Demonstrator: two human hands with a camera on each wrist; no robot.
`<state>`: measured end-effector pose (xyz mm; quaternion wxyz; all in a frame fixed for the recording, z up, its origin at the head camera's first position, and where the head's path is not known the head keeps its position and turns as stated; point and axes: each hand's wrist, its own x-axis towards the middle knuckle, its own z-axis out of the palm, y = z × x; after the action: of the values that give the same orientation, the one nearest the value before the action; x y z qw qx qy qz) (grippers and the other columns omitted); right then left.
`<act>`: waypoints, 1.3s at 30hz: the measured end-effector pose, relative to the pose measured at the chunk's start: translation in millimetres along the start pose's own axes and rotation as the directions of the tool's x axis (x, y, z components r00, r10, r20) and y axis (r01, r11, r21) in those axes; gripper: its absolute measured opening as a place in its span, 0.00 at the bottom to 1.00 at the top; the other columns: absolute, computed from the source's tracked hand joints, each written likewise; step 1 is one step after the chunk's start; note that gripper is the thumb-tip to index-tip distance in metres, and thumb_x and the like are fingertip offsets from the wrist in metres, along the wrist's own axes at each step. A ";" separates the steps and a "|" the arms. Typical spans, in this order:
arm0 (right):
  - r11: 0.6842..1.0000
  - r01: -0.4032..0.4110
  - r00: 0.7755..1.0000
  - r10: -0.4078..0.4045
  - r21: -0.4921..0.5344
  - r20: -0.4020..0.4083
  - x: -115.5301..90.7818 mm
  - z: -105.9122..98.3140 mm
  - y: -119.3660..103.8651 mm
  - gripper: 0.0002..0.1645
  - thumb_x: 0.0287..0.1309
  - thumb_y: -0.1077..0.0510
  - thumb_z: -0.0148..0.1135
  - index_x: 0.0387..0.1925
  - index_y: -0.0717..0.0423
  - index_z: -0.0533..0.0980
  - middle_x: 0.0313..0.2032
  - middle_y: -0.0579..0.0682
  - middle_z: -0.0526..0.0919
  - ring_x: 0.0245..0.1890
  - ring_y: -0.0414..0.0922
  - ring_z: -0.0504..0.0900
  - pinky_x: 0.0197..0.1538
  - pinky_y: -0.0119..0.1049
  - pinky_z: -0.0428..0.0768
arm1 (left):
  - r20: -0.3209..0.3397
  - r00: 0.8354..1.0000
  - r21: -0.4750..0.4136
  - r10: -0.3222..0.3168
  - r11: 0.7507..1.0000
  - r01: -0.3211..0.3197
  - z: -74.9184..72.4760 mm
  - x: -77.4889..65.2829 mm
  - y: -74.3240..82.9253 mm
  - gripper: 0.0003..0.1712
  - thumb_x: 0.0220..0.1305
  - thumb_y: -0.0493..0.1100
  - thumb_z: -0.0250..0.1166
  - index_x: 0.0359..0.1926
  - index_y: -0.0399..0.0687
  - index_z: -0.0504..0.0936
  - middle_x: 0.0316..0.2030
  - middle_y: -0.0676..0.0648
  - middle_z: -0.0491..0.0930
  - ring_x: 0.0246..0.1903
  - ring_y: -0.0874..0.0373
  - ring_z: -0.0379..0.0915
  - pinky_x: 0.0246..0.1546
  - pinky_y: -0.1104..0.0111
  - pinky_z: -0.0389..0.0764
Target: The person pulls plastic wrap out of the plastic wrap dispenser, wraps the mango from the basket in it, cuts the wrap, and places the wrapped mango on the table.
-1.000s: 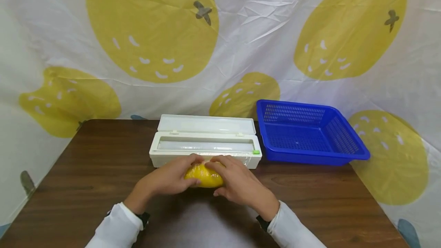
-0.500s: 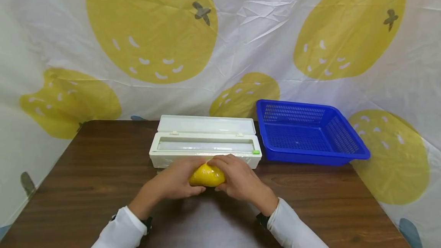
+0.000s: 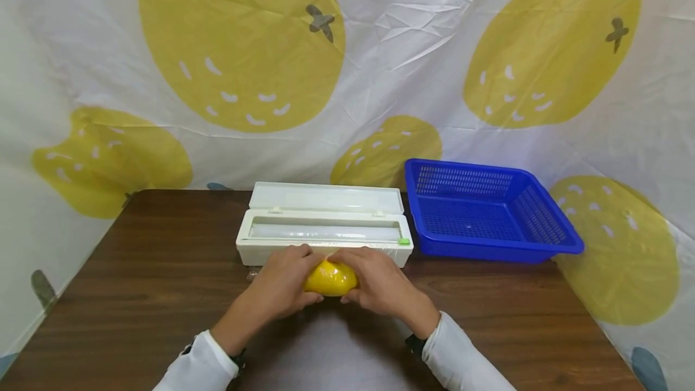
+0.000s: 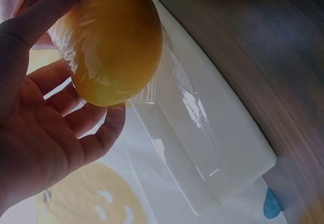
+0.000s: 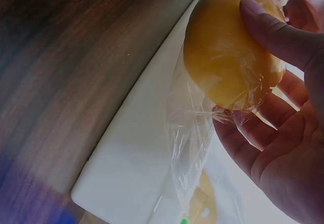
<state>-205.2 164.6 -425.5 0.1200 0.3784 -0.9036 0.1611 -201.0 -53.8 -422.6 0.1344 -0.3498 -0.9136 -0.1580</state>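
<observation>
A smooth yellow fruit (image 3: pixel 331 278), rounded like a lemon, has clear film wrinkled tightly over its skin. My left hand (image 3: pixel 282 285) grips its left side, thumb on the near face and fingers behind and below. From the right, my right hand (image 3: pixel 382 285) holds it the same way, the two thumbs close together in the right wrist view. Loose cling film (image 5: pixel 190 143) trails from the fruit over the front of a white cling film dispenser (image 3: pixel 254 254). The dispenser's lid stands up behind, and a film roll (image 3: pixel 326 232) shows inside.
A blue plastic basket (image 3: pixel 494 251) with slotted walls stands right of the dispenser. A green slide cutter (image 3: pixel 404 241) sits at the dispenser's right end. Behind the dark wooden table (image 3: pixel 163 258) hangs a cloth (image 3: pixel 402 65) printed with yellow fruit.
The fruit has turned in the hands and moved slightly right. My left hand has shifted right with it, and its fingers have changed place; the right hand has moved little.
</observation>
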 end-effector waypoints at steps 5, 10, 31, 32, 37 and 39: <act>0.999 0.004 1.000 -0.003 0.043 -0.003 -0.4 1.6 3.0 0.41 0.35 0.52 0.83 0.56 0.50 0.77 0.50 0.49 0.86 0.47 0.44 0.81 0.51 0.46 0.82 | -0.034 0.999 -0.034 0.019 0.999 -0.020 -0.3 -1.1 -1.6 0.33 0.41 0.50 0.80 0.49 0.41 0.83 0.41 0.42 0.86 0.37 0.48 0.77 0.39 0.52 0.81; 0.997 0.008 1.000 -0.009 0.071 0.012 -0.4 3.5 7.4 0.40 0.39 0.50 0.81 0.57 0.49 0.76 0.50 0.47 0.86 0.45 0.42 0.80 0.50 0.46 0.82 | -0.040 0.999 -0.057 0.018 0.998 -0.020 1.4 -1.4 -4.0 0.34 0.42 0.50 0.80 0.50 0.39 0.82 0.44 0.41 0.86 0.41 0.47 0.78 0.42 0.51 0.81; 0.994 0.010 0.996 -0.020 0.111 0.092 4.1 -1.5 7.5 0.38 0.50 0.54 0.73 0.64 0.52 0.71 0.53 0.48 0.84 0.47 0.42 0.78 0.53 0.46 0.80 | 0.101 0.986 -0.097 -0.130 0.985 0.140 2.0 -2.3 0.5 0.32 0.56 0.48 0.72 0.61 0.47 0.75 0.55 0.45 0.81 0.53 0.48 0.71 0.45 0.44 0.72; 0.994 0.012 0.995 -0.023 0.112 0.095 3.8 -1.1 7.5 0.38 0.51 0.54 0.73 0.64 0.52 0.71 0.53 0.48 0.84 0.47 0.42 0.78 0.53 0.47 0.80 | 0.102 0.986 -0.082 -0.134 0.986 0.143 2.3 -2.5 1.7 0.32 0.56 0.49 0.72 0.60 0.46 0.75 0.54 0.44 0.81 0.53 0.48 0.71 0.45 0.44 0.72; 0.994 0.002 0.993 -0.016 0.112 0.120 2.9 -0.5 6.5 0.37 0.52 0.56 0.70 0.65 0.53 0.70 0.54 0.49 0.83 0.48 0.42 0.78 0.53 0.47 0.80 | 0.099 0.987 0.066 -0.127 0.991 0.120 4.3 -2.9 9.3 0.33 0.53 0.53 0.72 0.56 0.42 0.75 0.49 0.42 0.81 0.48 0.45 0.71 0.43 0.43 0.72; 0.994 -0.004 0.991 -0.010 0.107 0.130 2.9 -0.9 5.9 0.37 0.53 0.57 0.69 0.66 0.53 0.69 0.55 0.49 0.83 0.49 0.43 0.77 0.54 0.48 0.80 | 0.094 0.989 0.136 -0.116 0.985 0.103 4.5 -2.6 12.1 0.36 0.51 0.55 0.74 0.56 0.41 0.74 0.49 0.41 0.79 0.47 0.44 0.70 0.41 0.44 0.73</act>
<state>-211.3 167.0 -424.9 0.0406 0.3951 -0.8991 0.1841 -191.5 -45.1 -425.3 0.1016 -0.2970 -0.9455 -0.0869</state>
